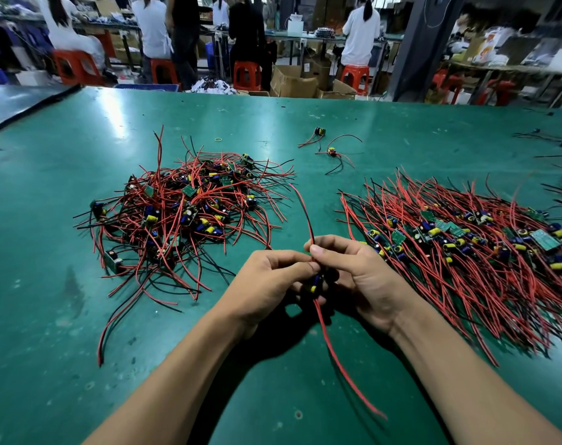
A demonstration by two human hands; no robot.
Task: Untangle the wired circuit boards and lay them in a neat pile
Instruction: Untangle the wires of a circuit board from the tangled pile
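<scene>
Above the table [48,348] near its front edge, your left hand [273,281] and right hand [360,277] both pinch one circuit board [316,283], probably light, so hold the stiff board, not its floppy wires [330,346].

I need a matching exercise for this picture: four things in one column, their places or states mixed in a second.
1. tangled heap of red-and-black-wired circuit boards
2. combed pile of wired circuit boards
3. single small wired circuit board
4. small yellow ring

A. held between left hand and right hand
B. right side of green table, wires roughly parallel
C. far side, alone beyond the heap
D. left side, wires crossing everywhere

Pairs: 1-D, 2-B, 3-A, 4-C
</scene>
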